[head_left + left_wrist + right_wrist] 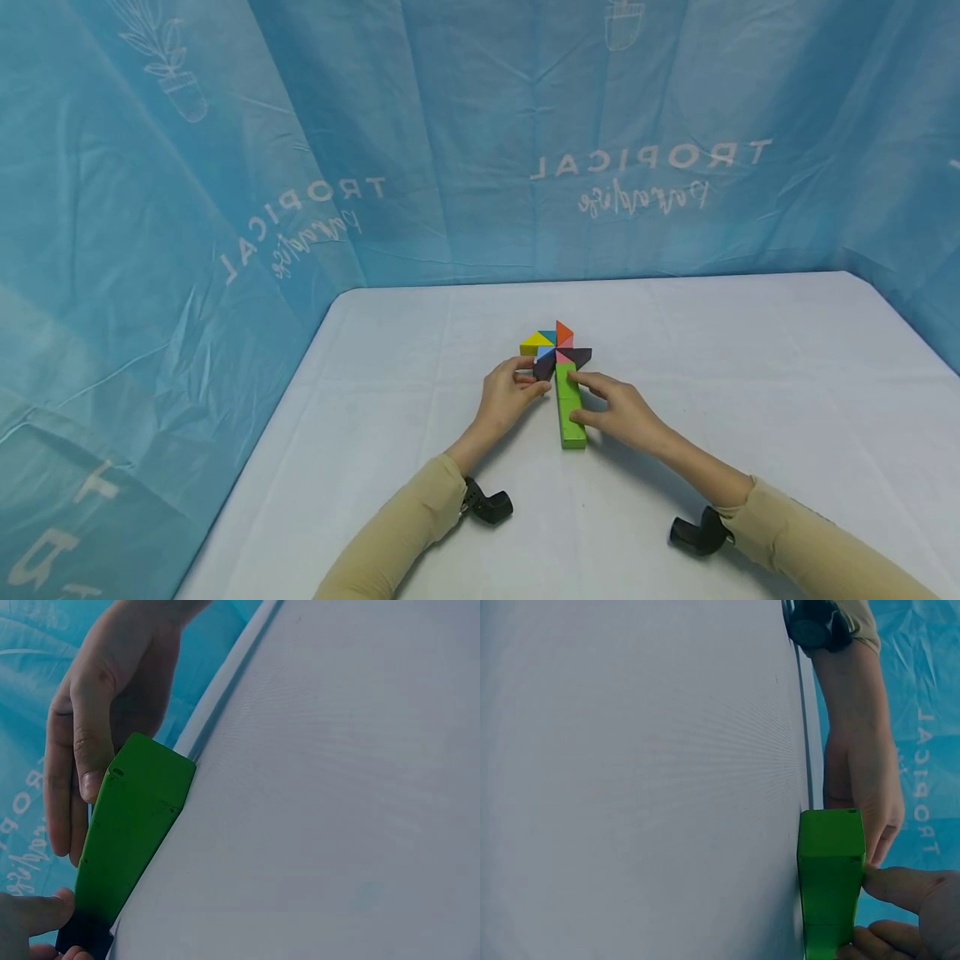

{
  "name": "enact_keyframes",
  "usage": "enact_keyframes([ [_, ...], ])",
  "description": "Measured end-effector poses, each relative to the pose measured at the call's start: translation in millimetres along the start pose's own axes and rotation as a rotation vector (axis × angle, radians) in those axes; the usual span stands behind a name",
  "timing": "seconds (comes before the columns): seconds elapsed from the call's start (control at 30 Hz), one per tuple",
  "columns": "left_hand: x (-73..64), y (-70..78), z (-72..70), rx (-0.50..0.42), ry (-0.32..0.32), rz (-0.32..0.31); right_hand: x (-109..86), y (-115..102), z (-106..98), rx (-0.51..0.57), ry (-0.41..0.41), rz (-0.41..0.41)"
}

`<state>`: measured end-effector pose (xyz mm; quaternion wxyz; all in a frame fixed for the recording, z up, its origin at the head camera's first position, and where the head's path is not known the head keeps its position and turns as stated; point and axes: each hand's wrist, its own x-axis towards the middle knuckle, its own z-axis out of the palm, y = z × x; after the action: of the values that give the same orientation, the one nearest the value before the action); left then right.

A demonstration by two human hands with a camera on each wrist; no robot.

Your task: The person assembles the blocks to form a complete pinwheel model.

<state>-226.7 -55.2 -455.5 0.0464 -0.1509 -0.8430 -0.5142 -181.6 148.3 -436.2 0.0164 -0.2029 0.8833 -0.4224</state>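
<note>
A pinwheel of coloured triangular blocks (557, 334) lies on the table in the head view. Two green blocks (567, 400) stand end to end below it, forming a bar toward the person. At the pinwheel's lower left, my left hand (504, 397) pinches a dark triangular block (543, 367) between thumb and fingers. That dark block (88, 937) meets the green bar's far end in the left wrist view. My right hand (626, 417) touches the green bar's right side with thumb and fingertips, fingers fairly straight. In the right wrist view, its thumb rests against the green block (831, 885).
A white cloth covers the table (420, 350). Blue printed curtains (480, 150) hang behind and beside it. Black wrist cameras are strapped to the left wrist (489, 506) and the right wrist (701, 533).
</note>
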Motion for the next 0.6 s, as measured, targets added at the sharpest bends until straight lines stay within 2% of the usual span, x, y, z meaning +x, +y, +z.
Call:
enact_keyframes([
  [0.6,8.0,2.5,6.3,0.017,0.045,-0.064,1.6,-0.2,1.0,0.005,0.006,-0.029],
])
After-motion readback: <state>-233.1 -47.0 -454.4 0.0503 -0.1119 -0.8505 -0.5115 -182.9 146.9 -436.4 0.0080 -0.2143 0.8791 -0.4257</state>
